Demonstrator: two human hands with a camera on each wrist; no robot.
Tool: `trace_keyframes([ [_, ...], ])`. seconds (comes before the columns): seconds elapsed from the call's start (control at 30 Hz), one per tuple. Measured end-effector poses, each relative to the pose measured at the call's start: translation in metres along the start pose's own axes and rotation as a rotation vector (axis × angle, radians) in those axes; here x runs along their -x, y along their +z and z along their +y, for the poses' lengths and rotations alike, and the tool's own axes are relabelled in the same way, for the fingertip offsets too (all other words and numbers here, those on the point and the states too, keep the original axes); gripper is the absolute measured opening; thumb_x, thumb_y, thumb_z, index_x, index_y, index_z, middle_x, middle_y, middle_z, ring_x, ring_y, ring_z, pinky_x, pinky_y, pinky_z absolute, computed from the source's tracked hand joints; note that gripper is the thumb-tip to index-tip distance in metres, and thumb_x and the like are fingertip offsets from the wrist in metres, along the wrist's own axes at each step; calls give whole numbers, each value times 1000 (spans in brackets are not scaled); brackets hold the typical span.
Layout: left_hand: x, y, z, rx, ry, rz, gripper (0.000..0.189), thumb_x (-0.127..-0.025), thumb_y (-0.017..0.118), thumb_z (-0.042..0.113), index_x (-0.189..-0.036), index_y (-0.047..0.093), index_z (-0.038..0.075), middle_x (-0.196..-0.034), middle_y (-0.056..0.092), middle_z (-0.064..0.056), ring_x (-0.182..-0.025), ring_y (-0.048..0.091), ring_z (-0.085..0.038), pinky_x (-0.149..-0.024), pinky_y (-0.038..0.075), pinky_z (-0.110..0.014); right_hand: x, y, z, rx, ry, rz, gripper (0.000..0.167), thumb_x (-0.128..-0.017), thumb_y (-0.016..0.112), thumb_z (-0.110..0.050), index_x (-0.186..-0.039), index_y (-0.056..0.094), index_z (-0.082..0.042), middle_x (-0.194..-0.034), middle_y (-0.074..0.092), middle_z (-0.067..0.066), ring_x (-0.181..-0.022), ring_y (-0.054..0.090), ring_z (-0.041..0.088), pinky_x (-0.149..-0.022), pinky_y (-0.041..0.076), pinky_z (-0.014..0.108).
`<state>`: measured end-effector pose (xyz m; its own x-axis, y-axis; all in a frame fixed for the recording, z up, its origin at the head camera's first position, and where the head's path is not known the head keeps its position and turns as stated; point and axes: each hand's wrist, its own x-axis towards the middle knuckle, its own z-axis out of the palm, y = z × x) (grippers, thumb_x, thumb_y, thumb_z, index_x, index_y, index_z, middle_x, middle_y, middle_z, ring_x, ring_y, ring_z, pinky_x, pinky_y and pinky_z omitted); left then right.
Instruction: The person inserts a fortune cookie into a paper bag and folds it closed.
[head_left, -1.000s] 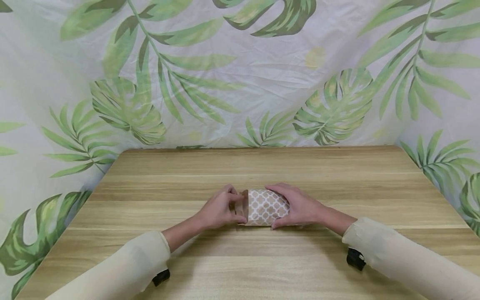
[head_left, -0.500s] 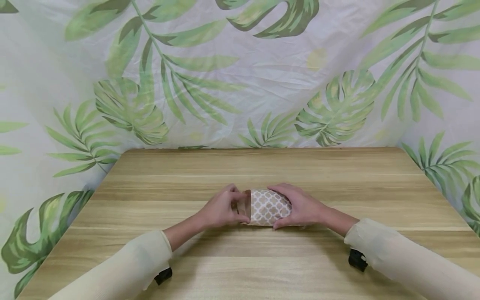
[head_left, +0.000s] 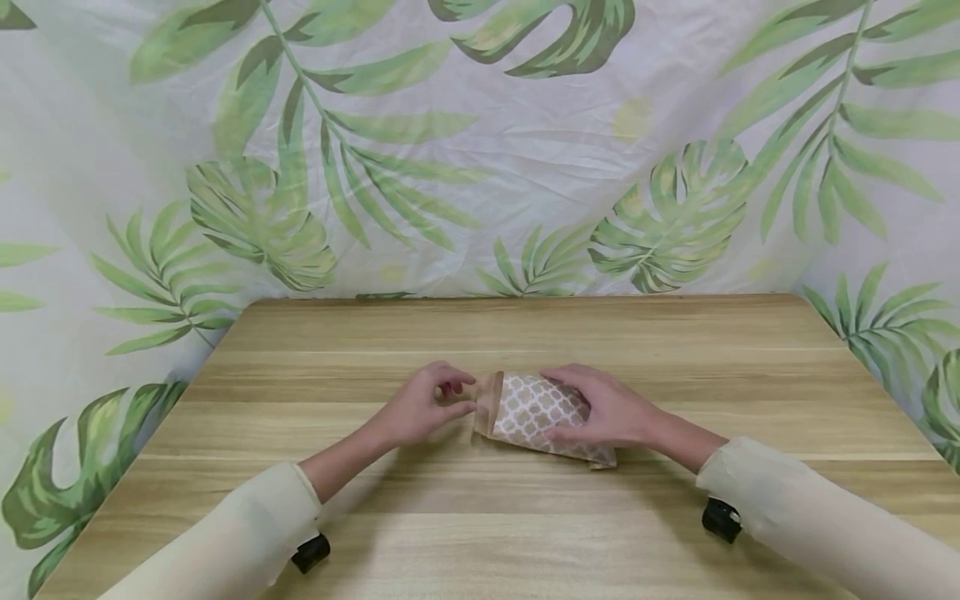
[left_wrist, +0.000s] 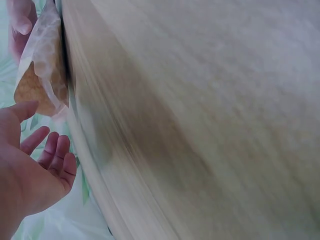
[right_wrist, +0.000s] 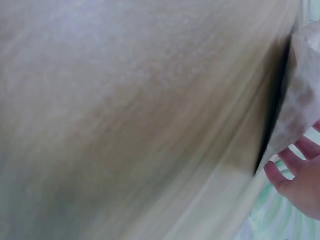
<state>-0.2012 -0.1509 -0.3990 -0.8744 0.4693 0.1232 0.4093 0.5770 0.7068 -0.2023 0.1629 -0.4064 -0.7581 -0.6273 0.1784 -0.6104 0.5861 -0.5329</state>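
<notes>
Right hand (head_left: 615, 412) curled round the patterned bag (head_left: 528, 412), which lay toward nine o'clock, on or barely above the table (head_left: 480, 533). Farther toward nine, the left hand (head_left: 416, 408), fingers loosely apart, hovered just beside the bag's end. Leafy cloth (head_left: 540, 175) hung toward twelve.

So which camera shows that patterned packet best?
The head view: the packet is within frame, pattern clear, partly covered by the right hand. Left wrist shows its brown end; right wrist, a cropped, blurred portion.
</notes>
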Motion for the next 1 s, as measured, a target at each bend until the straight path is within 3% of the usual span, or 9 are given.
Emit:
trace_keyframes([
  [0.17, 1, -2, -5, 10, 13, 20, 29, -93, 76, 7, -117, 71, -8, -95, 64, -10, -88, 61, -20, -81, 55, -34, 7, -8, 0, 13, 30, -2, 71, -94, 69, -42, -147, 53, 2, -141, 61, 21, -129, 58, 41, -109, 44, 59],
  [0.33, 1, -2, -7, 33, 13, 16, 27, -93, 75, 5, -115, 70, -10, -90, 65, -7, -83, 61, -17, -78, 55, -32, 10, -11, 1, 10, 70, -4, 66, -96, 67, -37, -146, 53, 3, -130, 67, 20, -112, 66, 34, -97, 52, 54],
  [0.63, -5, 3, -7, 41, -28, 18, 23, -94, 74, 5, -111, 72, -10, -89, 69, -7, -82, 63, -16, -77, 54, -29, 8, -10, 1, -20, 94, -7, 70, -93, 76, -36, -147, 53, 3, -124, 69, 16, -79, 60, 11, -74, 50, 30],
  [1.0, -12, 10, 2, 43, -118, -35, 30, -99, 69, 13, -117, 71, -10, -96, 74, -9, -85, 65, -15, -79, 55, -30, 7, -7, -2, -144, 189, -39, 82, -93, 77, -41, -150, 45, 8, -123, 67, 20, -73, 65, 9, -71, 54, 28],
])
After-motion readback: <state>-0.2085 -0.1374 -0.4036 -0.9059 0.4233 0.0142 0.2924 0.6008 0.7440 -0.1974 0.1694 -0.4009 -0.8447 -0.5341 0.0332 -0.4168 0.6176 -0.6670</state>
